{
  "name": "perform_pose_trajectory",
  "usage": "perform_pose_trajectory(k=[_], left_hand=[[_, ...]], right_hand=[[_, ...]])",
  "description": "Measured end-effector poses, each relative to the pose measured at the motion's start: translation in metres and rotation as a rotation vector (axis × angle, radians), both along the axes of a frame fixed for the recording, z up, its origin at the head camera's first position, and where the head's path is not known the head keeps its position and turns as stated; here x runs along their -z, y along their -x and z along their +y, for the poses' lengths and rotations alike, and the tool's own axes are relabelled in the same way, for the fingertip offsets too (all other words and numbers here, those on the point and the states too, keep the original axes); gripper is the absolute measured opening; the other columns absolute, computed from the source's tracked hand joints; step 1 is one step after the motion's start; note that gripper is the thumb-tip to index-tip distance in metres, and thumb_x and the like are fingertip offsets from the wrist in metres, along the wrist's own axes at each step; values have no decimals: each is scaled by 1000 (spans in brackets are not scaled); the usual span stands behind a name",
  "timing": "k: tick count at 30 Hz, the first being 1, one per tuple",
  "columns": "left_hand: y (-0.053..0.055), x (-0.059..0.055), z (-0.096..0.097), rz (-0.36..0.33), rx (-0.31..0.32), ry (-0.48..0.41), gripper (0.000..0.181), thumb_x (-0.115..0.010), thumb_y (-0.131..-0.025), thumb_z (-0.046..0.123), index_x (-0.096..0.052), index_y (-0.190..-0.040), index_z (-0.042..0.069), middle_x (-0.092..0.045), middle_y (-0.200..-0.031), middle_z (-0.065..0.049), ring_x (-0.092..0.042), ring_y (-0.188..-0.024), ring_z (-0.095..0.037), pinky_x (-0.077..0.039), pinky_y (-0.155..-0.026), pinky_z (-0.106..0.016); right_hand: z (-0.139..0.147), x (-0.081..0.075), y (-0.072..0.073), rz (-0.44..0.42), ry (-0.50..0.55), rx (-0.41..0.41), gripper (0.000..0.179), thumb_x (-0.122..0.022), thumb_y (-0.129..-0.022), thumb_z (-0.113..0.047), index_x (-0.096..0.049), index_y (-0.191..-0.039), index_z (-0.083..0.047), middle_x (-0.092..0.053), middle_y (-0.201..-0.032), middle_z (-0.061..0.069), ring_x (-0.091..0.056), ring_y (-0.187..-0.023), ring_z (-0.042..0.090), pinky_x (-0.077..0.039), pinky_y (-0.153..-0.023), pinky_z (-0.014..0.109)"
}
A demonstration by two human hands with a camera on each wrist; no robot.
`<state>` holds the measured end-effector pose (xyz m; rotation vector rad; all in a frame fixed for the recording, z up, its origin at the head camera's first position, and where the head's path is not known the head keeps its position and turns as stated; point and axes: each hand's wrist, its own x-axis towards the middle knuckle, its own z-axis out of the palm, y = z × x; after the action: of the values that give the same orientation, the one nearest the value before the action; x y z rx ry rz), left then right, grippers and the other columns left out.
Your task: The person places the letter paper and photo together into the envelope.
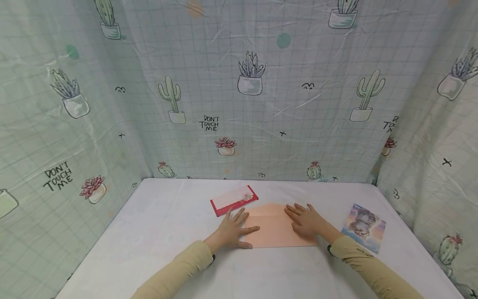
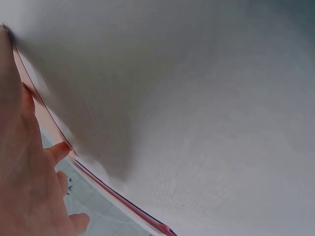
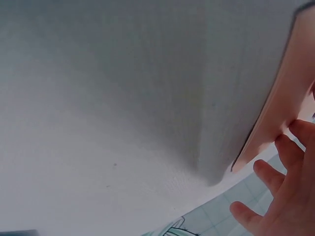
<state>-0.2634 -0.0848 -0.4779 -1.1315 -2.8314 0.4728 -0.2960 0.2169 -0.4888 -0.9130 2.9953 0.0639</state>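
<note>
A peach-coloured envelope (image 1: 276, 230) lies flat on the white table, its pointed flap edge toward the back. The left hand (image 1: 233, 230) rests at its left end with fingers spread; in the left wrist view the left hand (image 2: 29, 157) touches the envelope (image 2: 44, 115) along its edge. On the right part of the envelope lies the right hand (image 1: 307, 222), fingers extended. The right wrist view has the right hand (image 3: 288, 182) with its fingertips at the envelope (image 3: 270, 125). Whatever is inside the envelope cannot be seen.
Behind the left hand lies a red-bordered card (image 1: 234, 201) with a pale panel and flowers. To the right, a picture card (image 1: 364, 227) in blue and pink rests beside the right forearm. A cactus-print cloth (image 1: 254, 137) surrounds the white table (image 1: 164, 224) at back and sides.
</note>
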Motion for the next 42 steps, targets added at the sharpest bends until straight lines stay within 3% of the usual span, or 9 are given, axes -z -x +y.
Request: perform_pose_trajectory(k=[11, 26, 34, 42], left_hand=[[2, -2, -2, -22, 15, 2, 63, -35, -79, 71, -26, -136, 45, -31, -145, -6, -18, -138, -27, -21, -105, -55], [4, -1, -3, 27, 55, 9, 62, -37, -78, 70, -31, -134, 44, -35, -142, -7, -23, -136, -29, -22, -105, -54], [2, -3, -1, 6, 48, 11, 62, -36, -79, 69, -31, -135, 43, -34, -143, -7, -21, -136, -29, -21, -106, -53], [2, -2, 1, -19, 15, 23, 62, -34, -80, 69, -26, -136, 45, -30, -145, -6, -18, -138, -27, -18, -108, -52]], right_hand=[[-1, -7, -3, -23, 4, -16, 50, -38, -93, -31, -35, -137, -8, -36, -142, 10, -32, -130, 35, -20, -99, 63], [6, -6, -11, 7, 69, -40, 50, -42, -92, -34, -38, -135, -10, -36, -141, 12, -32, -130, 36, -20, -99, 63], [21, -8, -17, 156, 9, -43, 51, -46, -89, -38, -42, -133, -12, -40, -139, 9, -37, -127, 30, -28, -96, 57], [45, -15, -27, 222, 83, -7, 54, -54, -86, -35, -44, -132, -10, -45, -136, 10, -41, -124, 29, -31, -95, 57]])
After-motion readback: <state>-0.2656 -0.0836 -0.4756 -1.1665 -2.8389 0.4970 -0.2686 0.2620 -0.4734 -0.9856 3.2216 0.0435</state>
